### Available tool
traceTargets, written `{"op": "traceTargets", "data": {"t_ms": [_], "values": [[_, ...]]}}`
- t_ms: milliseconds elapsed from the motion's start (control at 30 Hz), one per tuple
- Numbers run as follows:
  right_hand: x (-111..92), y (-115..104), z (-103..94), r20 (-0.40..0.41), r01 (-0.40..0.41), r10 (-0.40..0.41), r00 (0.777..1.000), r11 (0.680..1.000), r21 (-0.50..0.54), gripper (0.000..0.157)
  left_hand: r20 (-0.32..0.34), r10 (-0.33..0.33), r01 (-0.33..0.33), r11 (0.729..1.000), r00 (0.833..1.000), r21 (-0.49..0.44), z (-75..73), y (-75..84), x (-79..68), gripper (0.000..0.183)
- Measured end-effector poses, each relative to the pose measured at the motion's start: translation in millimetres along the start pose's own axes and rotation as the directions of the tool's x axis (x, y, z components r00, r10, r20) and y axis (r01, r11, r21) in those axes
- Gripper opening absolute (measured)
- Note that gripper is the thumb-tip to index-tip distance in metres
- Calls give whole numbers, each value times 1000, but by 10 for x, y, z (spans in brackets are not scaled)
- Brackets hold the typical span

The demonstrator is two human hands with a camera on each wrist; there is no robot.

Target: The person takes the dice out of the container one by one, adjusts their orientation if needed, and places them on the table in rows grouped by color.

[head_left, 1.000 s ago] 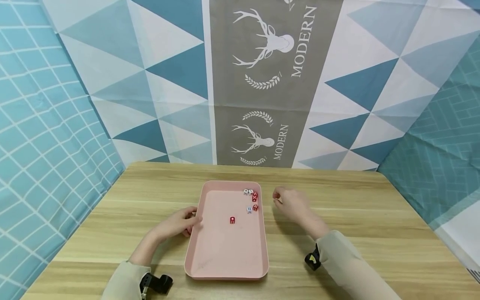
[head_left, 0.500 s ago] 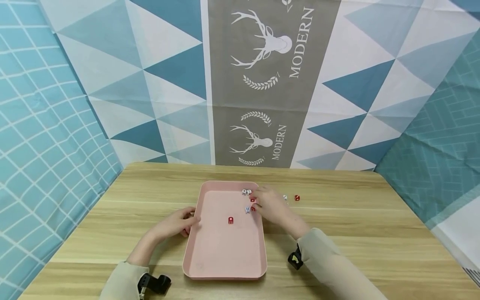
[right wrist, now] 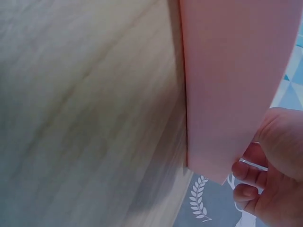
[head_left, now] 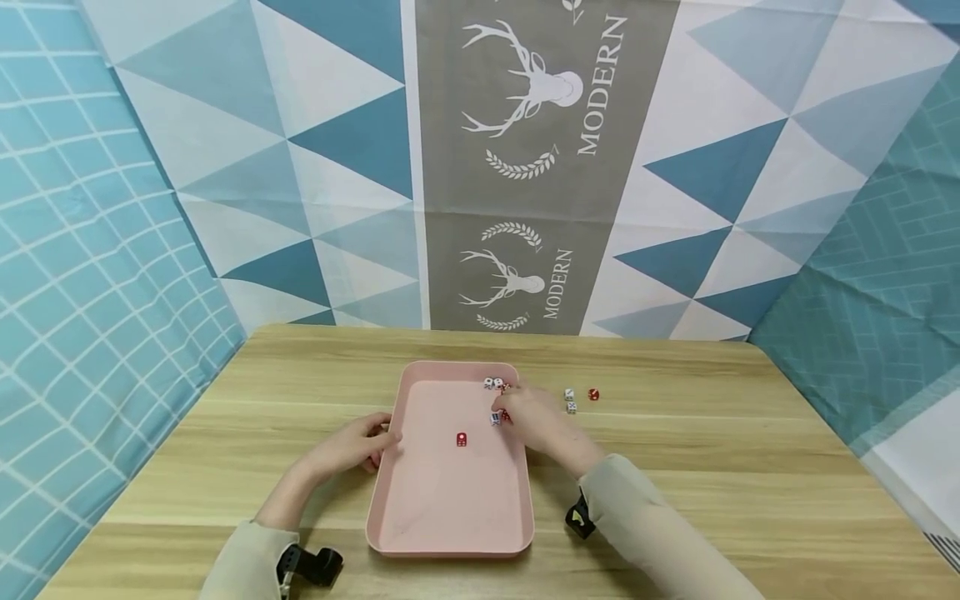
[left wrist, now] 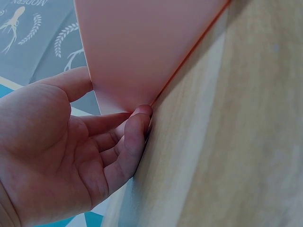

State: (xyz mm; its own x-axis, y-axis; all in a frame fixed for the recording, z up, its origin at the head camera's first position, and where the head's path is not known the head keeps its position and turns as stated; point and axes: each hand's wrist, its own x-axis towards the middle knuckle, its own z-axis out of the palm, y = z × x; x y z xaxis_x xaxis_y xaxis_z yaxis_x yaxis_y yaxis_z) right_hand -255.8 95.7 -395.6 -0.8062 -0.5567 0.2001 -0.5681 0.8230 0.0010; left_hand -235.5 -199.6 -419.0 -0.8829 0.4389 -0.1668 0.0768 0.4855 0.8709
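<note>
A pink tray (head_left: 450,508) lies on the wooden table with red and white dice in it. My left hand (head_left: 352,446) holds its left rim, thumb over the edge and fingers against the outer wall in the left wrist view (left wrist: 90,146). My right hand (head_left: 532,417) reaches over the right rim, fingertips down among the dice, right above a white die (head_left: 496,419) and a red die (head_left: 506,416). I cannot tell whether it pinches a die; the tray wall hides the fingertips in the right wrist view. Two white dice (head_left: 493,383) sit in the far right corner; one red die (head_left: 461,439) lies mid-tray.
Right of the tray on the table lie two white dice, one farther (head_left: 568,394) and one nearer (head_left: 572,407), plus a red die (head_left: 594,394). A patterned cloth (head_left: 517,167) hangs behind the table's far edge. Black wrist cameras sit at both sleeves.
My right hand has moved left from over the table into the tray's right side, uncovering the dice on the table. The left hand has stayed at the tray's rim.
</note>
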Motion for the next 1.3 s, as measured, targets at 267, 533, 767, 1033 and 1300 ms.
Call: {"op": "traceTargets", "data": {"t_ms": [267, 533, 767, 1033, 1300], "values": [[31, -3, 78, -47, 7, -9, 999, 999, -36, 7, 7, 17, -17, 1000, 1000, 0, -8, -3, 0, 48], [44, -5, 93, -37, -15, 14, 999, 999, -36, 16, 1, 15, -15, 1000, 1000, -1, -2, -2, 9, 47], [10, 0, 88, -26, -42, 43, 999, 998, 53, 16, 2, 5, -5, 1000, 1000, -5, 3, -15, 9, 47], [-51, 35, 101, -62, -71, 86, 994, 974, 215, 15, -2, -6, 6, 1000, 1000, -14, 5, -30, 11, 48], [-145, 44, 43, -146, -102, 176, 973, 905, 412, 15, 3, -1, 1, 1000, 1000, -8, -5, -19, 11, 47]]}}
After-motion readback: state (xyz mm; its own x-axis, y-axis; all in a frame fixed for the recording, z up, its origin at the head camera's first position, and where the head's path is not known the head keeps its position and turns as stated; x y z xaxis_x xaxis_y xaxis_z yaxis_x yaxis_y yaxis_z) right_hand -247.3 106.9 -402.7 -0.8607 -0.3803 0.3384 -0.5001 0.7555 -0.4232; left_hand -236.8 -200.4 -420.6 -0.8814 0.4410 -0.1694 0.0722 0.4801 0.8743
